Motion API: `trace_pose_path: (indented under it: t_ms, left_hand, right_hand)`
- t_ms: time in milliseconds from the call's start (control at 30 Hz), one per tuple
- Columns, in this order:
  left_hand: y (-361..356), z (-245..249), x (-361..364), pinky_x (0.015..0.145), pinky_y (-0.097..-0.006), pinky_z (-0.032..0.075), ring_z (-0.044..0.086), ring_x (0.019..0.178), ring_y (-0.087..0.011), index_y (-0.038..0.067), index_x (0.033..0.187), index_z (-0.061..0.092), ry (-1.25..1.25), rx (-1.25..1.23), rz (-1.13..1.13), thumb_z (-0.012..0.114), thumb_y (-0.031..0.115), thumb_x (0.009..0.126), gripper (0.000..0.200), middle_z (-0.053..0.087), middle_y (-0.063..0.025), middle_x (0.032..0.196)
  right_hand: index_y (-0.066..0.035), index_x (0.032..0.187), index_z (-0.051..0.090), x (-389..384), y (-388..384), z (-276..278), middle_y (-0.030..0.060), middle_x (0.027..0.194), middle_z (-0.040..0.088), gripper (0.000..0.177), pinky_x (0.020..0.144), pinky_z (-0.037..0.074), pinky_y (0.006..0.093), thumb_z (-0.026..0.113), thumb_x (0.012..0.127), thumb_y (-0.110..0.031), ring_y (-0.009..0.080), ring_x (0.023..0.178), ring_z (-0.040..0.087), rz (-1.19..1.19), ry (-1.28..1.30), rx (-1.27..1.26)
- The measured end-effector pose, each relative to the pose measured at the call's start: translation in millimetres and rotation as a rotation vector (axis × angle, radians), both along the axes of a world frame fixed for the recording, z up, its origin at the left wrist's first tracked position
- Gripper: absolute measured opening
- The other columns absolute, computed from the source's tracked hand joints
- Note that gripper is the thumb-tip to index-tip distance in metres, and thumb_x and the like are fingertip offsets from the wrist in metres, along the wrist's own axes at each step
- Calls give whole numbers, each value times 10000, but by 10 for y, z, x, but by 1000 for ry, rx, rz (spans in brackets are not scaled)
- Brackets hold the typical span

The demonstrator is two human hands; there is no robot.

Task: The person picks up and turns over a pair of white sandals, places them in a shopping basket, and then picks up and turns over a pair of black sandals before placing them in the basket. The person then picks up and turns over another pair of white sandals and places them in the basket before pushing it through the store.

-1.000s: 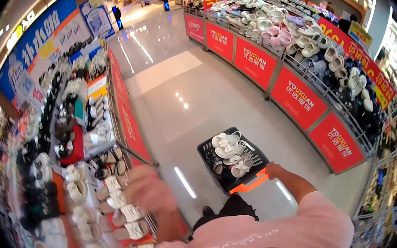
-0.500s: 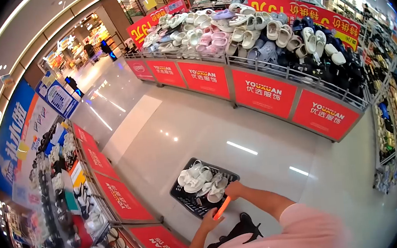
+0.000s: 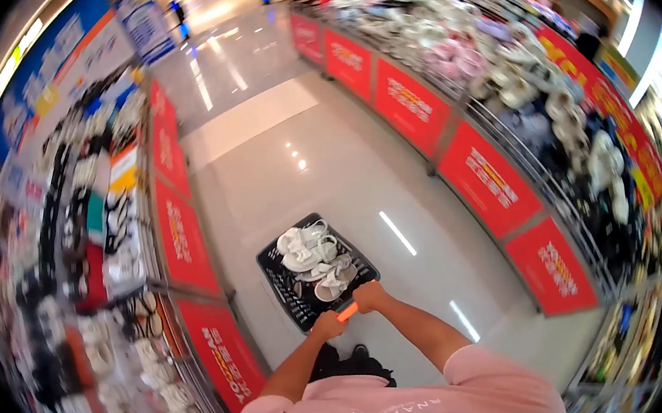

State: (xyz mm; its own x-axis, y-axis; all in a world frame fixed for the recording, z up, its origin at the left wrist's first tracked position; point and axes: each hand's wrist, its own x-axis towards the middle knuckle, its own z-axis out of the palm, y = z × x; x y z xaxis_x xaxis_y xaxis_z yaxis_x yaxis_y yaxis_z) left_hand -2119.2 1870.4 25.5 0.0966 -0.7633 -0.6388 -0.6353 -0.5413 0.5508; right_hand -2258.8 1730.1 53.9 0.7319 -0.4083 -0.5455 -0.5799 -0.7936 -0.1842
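**Two-handed hold on a loaded basket, aisle between shoe displays**

Observation: the black slatted plastic basket (image 3: 274, 280) sits at the near centre, in front of the person, over the pale glossy floor (image 3: 264, 177). Its wheels or base cannot be made out. White strappy shoes (image 3: 297, 249) lie towards its far side; pale grey and beige sandals (image 3: 336, 278) lie nearer the handle.

Fingers: the left hand (image 3: 329, 325) is closed around the left part of the bright orange bar handle (image 3: 347, 312). The right hand (image 3: 369, 295) is closed at its right end, beside the basket's rim. Fingers look curled together on both; the exact gap between individual fingers cannot be told. A short stretch of orange shows between the hands.

Surroundings: red-panelled display stands line the left (image 3: 188, 240) and right (image 3: 489, 177), both apart from the basket.

Handling, judged: even force from both hands should hold the basket straight; uneven force could swing it sideways. Smooth, slow changes of direction suit the loosely piled footwear, since a jerk might shift the upper pieces. Clearance matters at the near black shoe (image 3: 360, 352) and at both stands' lower edges.
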Motion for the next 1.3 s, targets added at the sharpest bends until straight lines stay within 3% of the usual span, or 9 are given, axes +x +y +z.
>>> trace_pose_path:
  t_ms: [67, 133, 200, 233, 467, 567, 933, 1067, 1300]
  left_hand:
    - [-59, -280, 133, 693, -436, 553, 700, 711, -339, 39, 800, 731, -105, -242, -11, 633, 358, 786, 334, 703, -171, 729]
    - [-170, 19, 294, 709, -464, 550, 685, 764, -385, 37, 852, 728, -41, -202, 23, 630, 326, 762, 318, 689, -228, 793]
    - [-260, -36, 489, 694, -459, 551, 681, 756, -391, 45, 873, 728, 33, -218, 40, 636, 325, 750, 319, 697, -210, 807]
    - [-323, 27, 581, 779, -463, 548, 676, 872, -381, 66, 938, 728, 55, -134, 26, 618, 290, 754, 310, 705, -198, 925]
    - [-646, -60, 1087, 790, -473, 532, 673, 884, -371, 81, 920, 728, 75, -229, 145, 610, 261, 747, 276, 703, -185, 931]
    - [-849, -114, 1362, 782, -472, 530, 673, 888, -370, 86, 915, 728, 99, -198, 159, 607, 247, 749, 261, 701, -182, 931]
    - [-1388, -48, 2195, 795, -479, 535, 666, 909, -388, 91, 899, 736, 50, -159, 238, 634, 281, 729, 274, 703, -183, 927]
    - [-1499, 2, 2550, 775, -452, 537, 670, 880, -378, 87, 876, 728, 82, -113, 268, 639, 265, 724, 251, 708, -169, 907]
    - [-1667, -109, 3102, 681, -438, 511, 649, 766, -364, 69, 782, 689, 119, -90, 229, 648, 243, 668, 213, 680, -176, 801]
  right_hand:
    - [-104, 879, 735, 189, -159, -102, 109, 900, 726, 207, 714, 558, 423, 639, 721, -196, 292, 870, 706, 38, 22, 14]
    - [-96, 897, 730, 334, -298, -238, 119, 918, 726, 213, 727, 558, 423, 639, 744, -213, 295, 881, 705, 56, 9, 23]
    - [-130, 916, 728, 605, -405, 26, 89, 944, 723, 221, 741, 560, 423, 599, 754, -207, 282, 902, 699, 77, 148, 47]
    - [-148, 920, 730, 698, -463, 7, 80, 943, 724, 223, 748, 561, 420, 596, 752, -206, 280, 907, 698, 118, 160, 30]
    - [-202, 965, 721, 1361, -980, -83, 48, 970, 715, 262, 792, 555, 424, 603, 731, -217, 281, 938, 681, 223, 247, -7]
    - [-162, 908, 737, 1651, -1168, -106, 85, 917, 723, 229, 758, 565, 420, 608, 723, -199, 299, 899, 696, 245, 209, -6]
    - [-146, 853, 730, 2513, -1763, -212, 81, 905, 709, 186, 742, 556, 442, 617, 716, -200, 305, 909, 679, 272, 50, -4]
    - [-133, 848, 720, 2872, -1877, -189, 86, 872, 717, 172, 710, 556, 443, 633, 725, -217, 302, 832, 695, 271, 34, 28]
    - [-111, 822, 718, 3414, -2058, -124, 111, 875, 714, 161, 719, 543, 410, 657, 715, -214, 312, 847, 686, 275, 2, 61]
